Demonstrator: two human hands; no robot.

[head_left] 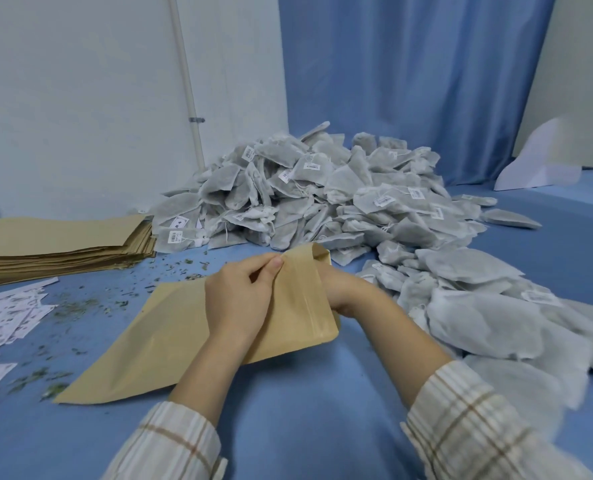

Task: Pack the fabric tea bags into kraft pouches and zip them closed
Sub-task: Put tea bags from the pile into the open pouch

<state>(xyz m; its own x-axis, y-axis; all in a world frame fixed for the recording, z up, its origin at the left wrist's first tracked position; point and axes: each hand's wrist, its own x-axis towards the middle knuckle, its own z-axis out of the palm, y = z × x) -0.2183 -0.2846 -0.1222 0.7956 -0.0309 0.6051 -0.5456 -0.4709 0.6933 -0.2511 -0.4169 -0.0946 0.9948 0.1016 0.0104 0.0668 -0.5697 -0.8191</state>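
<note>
Both hands spread the pouch (191, 327) mouth for filling: left hand (243, 296) pinches its lip, right hand (336, 292) fingers hidden inside, beside the tea bags (323, 188).

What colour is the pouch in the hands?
Kraft brown pouch, shown in the head view.

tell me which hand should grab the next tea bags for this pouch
Right, probably. The right hand is at the mouth of the kraft pouch, and loose tea bags lie just beside it on that side. The left hand pinches the pouch's top edge, so it is better placed to hold the pouch.
</note>
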